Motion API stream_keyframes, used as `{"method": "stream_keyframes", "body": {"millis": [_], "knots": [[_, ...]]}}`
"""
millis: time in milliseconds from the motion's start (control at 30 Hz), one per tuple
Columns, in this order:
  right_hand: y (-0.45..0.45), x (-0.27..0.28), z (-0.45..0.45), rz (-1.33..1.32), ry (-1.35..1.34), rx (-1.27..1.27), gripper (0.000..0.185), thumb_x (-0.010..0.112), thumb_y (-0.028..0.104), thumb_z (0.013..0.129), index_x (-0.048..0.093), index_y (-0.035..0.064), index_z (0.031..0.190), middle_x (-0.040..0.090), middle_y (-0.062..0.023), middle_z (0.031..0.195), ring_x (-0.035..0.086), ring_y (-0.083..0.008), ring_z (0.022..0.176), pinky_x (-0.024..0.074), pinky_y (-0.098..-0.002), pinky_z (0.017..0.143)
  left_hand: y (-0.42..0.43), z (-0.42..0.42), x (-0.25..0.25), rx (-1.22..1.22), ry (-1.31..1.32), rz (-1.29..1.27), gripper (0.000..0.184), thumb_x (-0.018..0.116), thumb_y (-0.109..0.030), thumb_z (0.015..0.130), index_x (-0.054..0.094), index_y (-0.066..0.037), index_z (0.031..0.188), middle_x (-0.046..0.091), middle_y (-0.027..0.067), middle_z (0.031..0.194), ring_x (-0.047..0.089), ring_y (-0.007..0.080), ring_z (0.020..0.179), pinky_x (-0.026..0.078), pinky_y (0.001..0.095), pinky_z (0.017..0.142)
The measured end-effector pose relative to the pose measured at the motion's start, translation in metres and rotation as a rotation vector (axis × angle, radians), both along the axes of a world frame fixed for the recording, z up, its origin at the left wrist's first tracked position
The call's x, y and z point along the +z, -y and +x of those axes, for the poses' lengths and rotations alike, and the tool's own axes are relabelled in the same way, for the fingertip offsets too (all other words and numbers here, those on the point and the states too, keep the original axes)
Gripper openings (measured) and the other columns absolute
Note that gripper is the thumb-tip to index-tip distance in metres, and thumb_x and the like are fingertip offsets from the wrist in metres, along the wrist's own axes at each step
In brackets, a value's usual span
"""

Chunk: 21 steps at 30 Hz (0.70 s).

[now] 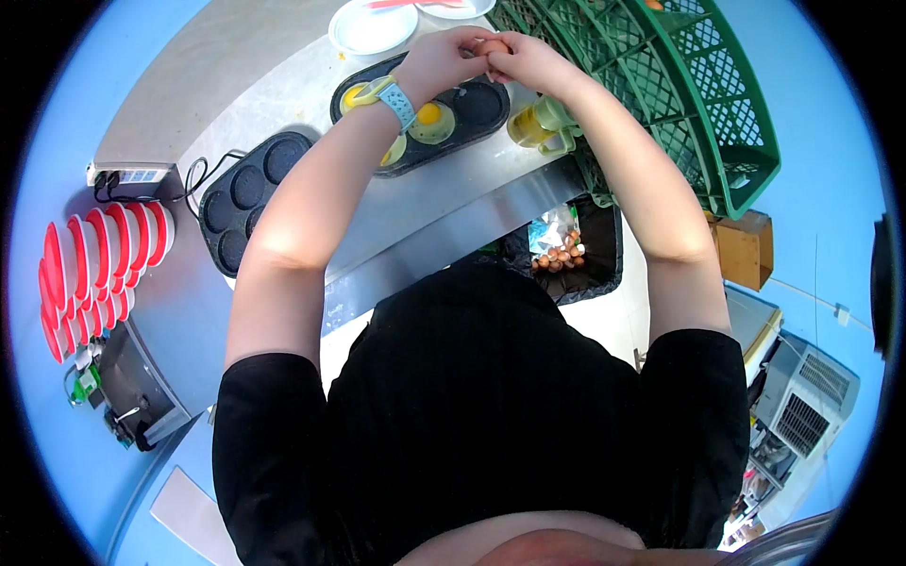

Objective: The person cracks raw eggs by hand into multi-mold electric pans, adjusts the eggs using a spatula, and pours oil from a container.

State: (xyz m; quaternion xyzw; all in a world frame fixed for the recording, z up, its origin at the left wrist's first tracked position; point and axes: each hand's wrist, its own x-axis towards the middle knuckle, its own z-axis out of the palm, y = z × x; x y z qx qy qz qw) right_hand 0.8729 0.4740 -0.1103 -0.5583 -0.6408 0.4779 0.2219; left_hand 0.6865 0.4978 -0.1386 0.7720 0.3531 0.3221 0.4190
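Note:
A brown egg is held between the fingertips of both hands over the right half of a dark multi-cup egg pan. My left hand, with a light blue watch on its wrist, closes on the egg from the left. On the other side, the fingers of my right hand pinch it. Whether the shell is cracked I cannot make out. Cracked eggs with yellow yolks lie in several cups of the pan. Just below my right hand stands an oil jug with yellow liquid.
A second dark cup pan lies on the left of the steel counter. White bowls are at the back. Green crates stand on the right. Eggshells fill part of a black-lined bin below. Red-and-white stacked containers are far left.

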Motion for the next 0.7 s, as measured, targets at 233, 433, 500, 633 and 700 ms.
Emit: {"method": "stream_keyframes", "body": {"millis": [233, 433, 500, 633, 700], "knots": [[0.002, 0.001, -0.002, 0.090, 0.205, -0.008, 0.042, 0.051, 0.031, 0.088, 0.063, -0.0030, 0.109, 0.067, -0.0136, 0.081, 0.065, -0.0200, 0.073, 0.0527, -0.0320, 0.070, 0.002, 0.006, -0.003, 0.049, -0.040, 0.045, 0.041, 0.069, -0.034, 0.078, 0.066, -0.015, 0.114, 0.071, 0.0044, 0.094, 0.068, 0.0162, 0.085, 0.053, 0.0295, 0.078], [-0.005, -0.008, 0.004, 0.099, 0.237, 0.033, 0.043, 0.050, 0.033, 0.089, 0.064, -0.0032, 0.105, 0.068, -0.0155, 0.082, 0.066, -0.0228, 0.074, 0.0524, -0.0337, 0.072, 0.003, 0.007, 0.001, 0.012, -0.116, -0.057, 0.039, 0.069, -0.030, 0.082, 0.064, -0.015, 0.118, 0.069, 0.0056, 0.106, 0.066, 0.0162, 0.090, 0.052, 0.0293, 0.084], [-0.002, -0.007, 0.003, 0.093, 0.256, 0.033, 0.042, 0.050, 0.033, 0.089, 0.064, -0.0032, 0.104, 0.068, -0.0156, 0.083, 0.066, -0.0231, 0.075, 0.0522, -0.0340, 0.071, 0.003, 0.007, 0.000, 0.001, -0.112, -0.057, 0.040, 0.069, -0.030, 0.082, 0.064, -0.015, 0.119, 0.069, 0.0060, 0.107, 0.066, 0.0162, 0.091, 0.052, 0.0293, 0.084], [0.000, -0.007, 0.007, 0.100, 0.283, 0.067, 0.041, 0.050, 0.034, 0.089, 0.065, -0.0024, 0.099, 0.067, -0.0141, 0.080, 0.065, -0.0234, 0.074, 0.0511, -0.0344, 0.069, 0.003, 0.008, -0.001, -0.023, -0.120, -0.058, 0.040, 0.069, -0.028, 0.082, 0.063, -0.015, 0.120, 0.068, 0.0068, 0.107, 0.067, 0.0165, 0.091, 0.052, 0.0294, 0.084], [0.000, -0.008, 0.009, 0.092, 0.270, 0.077, 0.040, 0.050, 0.034, 0.089, 0.065, -0.0021, 0.096, 0.067, -0.0136, 0.080, 0.065, -0.0235, 0.074, 0.0507, -0.0345, 0.068, 0.004, 0.008, -0.003, -0.025, -0.112, -0.065, 0.040, 0.069, -0.027, 0.082, 0.063, -0.015, 0.120, 0.068, 0.0071, 0.107, 0.067, 0.0168, 0.091, 0.052, 0.0294, 0.084]]}}
